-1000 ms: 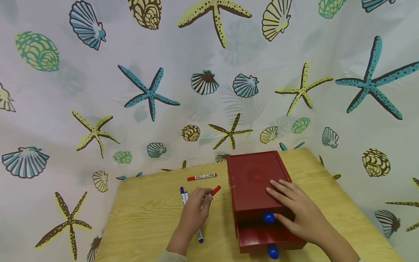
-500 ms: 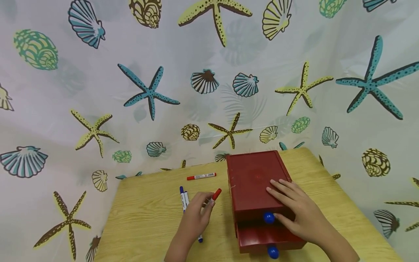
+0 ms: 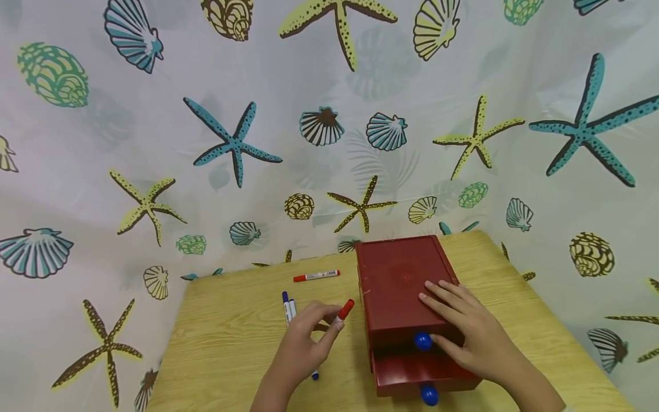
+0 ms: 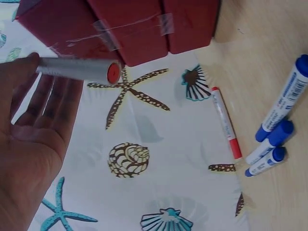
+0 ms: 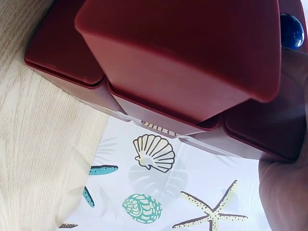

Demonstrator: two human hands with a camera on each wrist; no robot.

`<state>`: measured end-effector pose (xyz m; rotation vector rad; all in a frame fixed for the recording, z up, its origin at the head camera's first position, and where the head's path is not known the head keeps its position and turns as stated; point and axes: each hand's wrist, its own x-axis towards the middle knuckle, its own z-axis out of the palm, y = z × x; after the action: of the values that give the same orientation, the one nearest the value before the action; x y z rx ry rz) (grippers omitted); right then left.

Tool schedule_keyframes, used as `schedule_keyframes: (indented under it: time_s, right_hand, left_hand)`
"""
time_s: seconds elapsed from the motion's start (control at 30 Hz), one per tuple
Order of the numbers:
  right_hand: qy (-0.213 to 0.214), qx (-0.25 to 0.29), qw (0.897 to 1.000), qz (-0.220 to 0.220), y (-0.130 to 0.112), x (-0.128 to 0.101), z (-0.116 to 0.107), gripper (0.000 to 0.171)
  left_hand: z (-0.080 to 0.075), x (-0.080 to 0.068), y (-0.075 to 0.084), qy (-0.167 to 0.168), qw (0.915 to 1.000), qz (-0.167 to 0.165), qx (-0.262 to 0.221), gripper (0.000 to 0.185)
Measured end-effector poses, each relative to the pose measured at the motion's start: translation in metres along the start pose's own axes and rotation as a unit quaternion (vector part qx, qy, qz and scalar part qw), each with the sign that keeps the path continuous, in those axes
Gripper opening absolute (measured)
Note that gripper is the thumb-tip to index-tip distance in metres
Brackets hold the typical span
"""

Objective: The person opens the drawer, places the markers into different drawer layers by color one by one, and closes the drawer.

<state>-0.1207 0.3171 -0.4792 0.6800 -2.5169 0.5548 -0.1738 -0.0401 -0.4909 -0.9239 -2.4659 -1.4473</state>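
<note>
The left hand [image 3: 301, 343] has lifted the red-capped marker [image 3: 344, 311] a little off the table [image 3: 231, 343] and carried its cap end closer to the red drawer box [image 3: 399, 286] than it was 1 second ago — its grip is a pinch on the barrel, thumb and fingertips closed round it. In the left wrist view the marker's grey barrel juts past the fingers [image 4: 45, 103] toward the box. The right hand [image 3: 471, 332] has not shifted: fingers straight, lying flat on the box top, holding nothing, beside the upper blue knob [image 3: 423, 342]. The lower drawer [image 3: 419, 375] stands pulled out as before — so the marker looks bound for it. 1 red marker [image 3: 316, 277] and 3 blue markers [image 4: 279, 130] lie where they were.
</note>
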Motion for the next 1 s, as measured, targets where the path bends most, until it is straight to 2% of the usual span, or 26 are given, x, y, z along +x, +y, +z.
schedule_keyframes:
  time_s: [0.17,0.27,0.57,0.8,1.0]
  right_hand:
    - [-0.003,-0.002,1.0,0.002,-0.001,0.001,-0.001,0.086]
    - [-0.002,-0.002,1.0,0.001,-0.002,0.002,-0.002,0.086]
    - [-0.003,-0.002,1.0,0.005,-0.003,0.001,-0.002,0.086]
    - [0.003,0.002,1.0,-0.002,-0.002,0.002,-0.001,0.086]
    - [0.007,-0.005,1.0,-0.006,-0.002,0.001,0.0,0.087]
  left_hand:
    - [-0.005,-0.005,0.016,-0.076,0.9961,0.036,-0.027,0.021]
    - [-0.004,-0.006,0.023,-0.098,0.9942,0.036,-0.026,0.019]
    - [0.003,-0.006,0.031,-0.136,0.9897,0.031,-0.032,0.019]
    - [0.011,-0.008,0.034,-0.147,0.9867,0.049,-0.047,0.022]
    - [0.02,-0.011,0.037,-0.143,0.9853,0.081,-0.048,0.022]
